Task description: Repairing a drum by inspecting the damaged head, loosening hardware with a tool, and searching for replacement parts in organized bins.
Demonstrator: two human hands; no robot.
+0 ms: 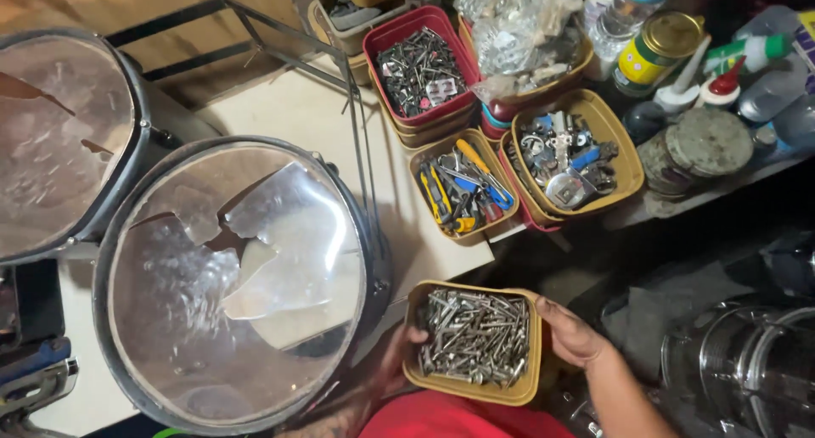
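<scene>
Biggest before me are two round lamp housings: the near lamp [233,285] has a dark metal rim and a cracked clear lens with jagged shards over a shiny reflector, and the far lamp [64,141] beside it is broken too. Both rest on the pale wooden desk [289,115], under a thin black wire frame [340,73].

I hold the tan tray of bolts [473,340] low in front of me, off the desk's near edge, just right of the near lamp. It is a rounded-corner rectangular plastic tub, heaped with long silvery bolts and screws lying every which way. My left hand [392,353] grips its left rim, my fingers clamped over the edge; my right hand [570,329] clasps the right side, thumb on the rim.

Farther up sit similar tubs: a red tub [420,69] of dark small screws, a tan tub [463,188] with yellow- and blue-handled tools, and another tan tub [570,154] of mixed metal fittings. A crumpled clear bag [518,30] of hardware lies behind them, and a yellow tin [654,52] stands among the bottles.
</scene>
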